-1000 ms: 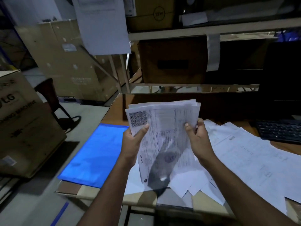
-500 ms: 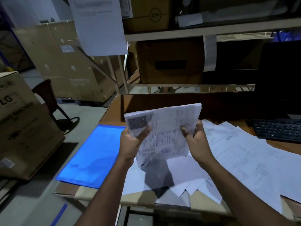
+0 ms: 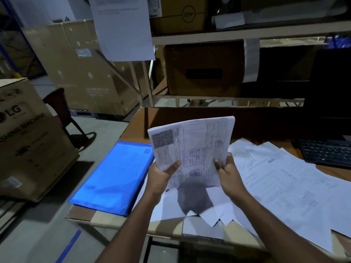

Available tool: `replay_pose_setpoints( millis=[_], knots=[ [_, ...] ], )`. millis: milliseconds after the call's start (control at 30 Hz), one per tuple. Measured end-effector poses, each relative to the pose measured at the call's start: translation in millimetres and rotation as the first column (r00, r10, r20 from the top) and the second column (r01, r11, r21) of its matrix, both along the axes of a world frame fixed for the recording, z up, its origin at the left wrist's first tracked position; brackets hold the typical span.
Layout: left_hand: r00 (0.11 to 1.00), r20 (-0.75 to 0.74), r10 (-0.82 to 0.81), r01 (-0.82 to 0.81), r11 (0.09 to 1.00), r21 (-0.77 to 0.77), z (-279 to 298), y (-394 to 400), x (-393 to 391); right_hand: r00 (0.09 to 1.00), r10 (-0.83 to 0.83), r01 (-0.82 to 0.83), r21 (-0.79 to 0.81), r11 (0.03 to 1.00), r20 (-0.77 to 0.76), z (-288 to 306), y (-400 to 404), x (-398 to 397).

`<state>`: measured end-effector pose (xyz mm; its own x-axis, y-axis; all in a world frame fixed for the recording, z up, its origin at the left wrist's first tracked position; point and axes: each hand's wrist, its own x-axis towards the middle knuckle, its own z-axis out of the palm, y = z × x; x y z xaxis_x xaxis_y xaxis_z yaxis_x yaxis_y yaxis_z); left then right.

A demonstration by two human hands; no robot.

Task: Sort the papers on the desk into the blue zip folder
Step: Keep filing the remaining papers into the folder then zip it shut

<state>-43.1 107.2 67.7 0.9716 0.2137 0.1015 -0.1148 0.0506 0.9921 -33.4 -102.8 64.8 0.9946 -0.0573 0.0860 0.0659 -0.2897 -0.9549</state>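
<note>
A stack of printed papers (image 3: 195,147) with a QR code at its top left is held upright above the desk. My left hand (image 3: 161,177) grips its lower left edge, thumb on the front sheet. My right hand (image 3: 228,173) grips its lower right edge. The blue zip folder (image 3: 112,177) lies flat on the desk's left end, just left of the stack. More loose papers (image 3: 284,186) are spread over the desk under and to the right of my hands.
A black keyboard (image 3: 326,152) sits at the desk's far right under a dark monitor. Shelves with cardboard boxes (image 3: 203,71) rise behind the desk. A large LG carton (image 3: 28,137) and a chair (image 3: 60,111) stand on the floor to the left.
Both hands slid down to the stack's lower edge and lifted it clear of the desk papers; its sheets are now squared together and tilted to the right.
</note>
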Motion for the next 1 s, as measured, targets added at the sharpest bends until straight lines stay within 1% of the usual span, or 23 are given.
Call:
replay_pose_setpoints(
  millis=[100, 167, 233, 300, 400, 467, 500, 567, 600, 633, 667, 700, 733, 767, 833, 900, 933, 1000],
  knots=[
    [1.000, 0.021, -0.006, 0.006, 1.000, 0.022, -1, 3, 3, 1.000, 0.005, -0.005, 0.003, 1.000, 0.022, 7, 2, 3],
    [1.000, 0.024, 0.020, -0.021, 1.000, 0.014, -2, 5, 5, 0.999, 0.027, -0.028, 0.017, 0.999, 0.028, 6, 3, 5],
    [0.999, -0.024, 0.049, -0.049, 0.998, -0.031, -10, 7, 7, 0.998, 0.058, -0.058, -0.029, 0.998, 0.012, -1, 4, 4],
    [0.996, -0.058, 0.066, -0.067, 0.998, -0.010, -19, 9, 9, 0.995, 0.097, -0.096, -0.109, 0.989, 0.006, -12, 5, 3],
    [0.998, -0.032, 0.056, -0.055, 0.998, 0.023, -16, 14, 12, 0.994, 0.105, -0.100, -0.154, 0.983, 0.025, -12, 9, 6],
    [0.998, -0.020, 0.054, -0.053, 0.998, 0.022, -14, 23, 14, 0.996, 0.084, -0.082, -0.113, 0.990, 0.010, -9, 10, 11],
    [0.998, -0.019, 0.066, -0.065, 0.997, 0.034, -17, 30, 14, 0.997, 0.080, -0.081, -0.066, 0.995, -0.019, -8, 9, 13],
    [0.986, -0.061, 0.155, -0.151, 0.987, 0.058, -31, 51, 14, 0.988, 0.084, -0.080, 0.031, 0.996, -0.131, -15, 5, 18],
    [0.970, -0.091, 0.227, -0.219, 0.971, 0.095, -41, 64, 12, 0.976, 0.084, -0.075, 0.052, 0.996, -0.203, -21, 2, 20],
    [0.942, -0.103, 0.318, -0.295, 0.936, 0.193, -52, 77, 8, 0.956, 0.079, -0.069, 0.044, 0.997, -0.284, -29, 0, 22],
    [0.910, -0.080, 0.406, -0.358, 0.870, 0.339, -63, 90, 3, 0.930, 0.070, -0.063, 0.031, 0.998, -0.361, -39, -2, 24],
    [0.885, -0.050, 0.464, -0.381, 0.781, 0.495, -72, 101, -2, 0.901, 0.057, -0.059, 0.010, 0.998, -0.430, -47, -3, 24],
    [0.871, -0.025, 0.490, -0.374, 0.696, 0.613, -80, 110, -8, 0.874, 0.046, -0.051, 0.002, 0.999, -0.483, -54, -3, 23],
    [0.869, -0.011, 0.495, -0.350, 0.630, 0.694, -85, 116, -14, 0.856, 0.034, -0.038, 0.003, 0.999, -0.517, -60, -2, 23],
    [0.884, -0.035, 0.466, -0.256, 0.545, 0.798, -92, 124, -21, 0.843, 0.024, -0.009, 0.030, 1.000, -0.537, -65, 1, 20],
    [0.878, -0.084, 0.472, -0.184, 0.494, 0.850, -96, 127, -24, 0.838, 0.027, 0.009, 0.064, 0.998, -0.544, -63, 5, 20],
    [0.871, -0.087, 0.483, -0.179, 0.479, 0.860, -98, 129, -24, 0.836, 0.028, 0.017, 0.078, 0.997, -0.547, -61, 7, 20],
    [0.863, -0.070, 0.501, -0.210, 0.481, 0.851, -98, 131, -24, 0.828, 0.045, 0.013, 0.099, 0.995, -0.559, -59, 10, 20]
  ],
)
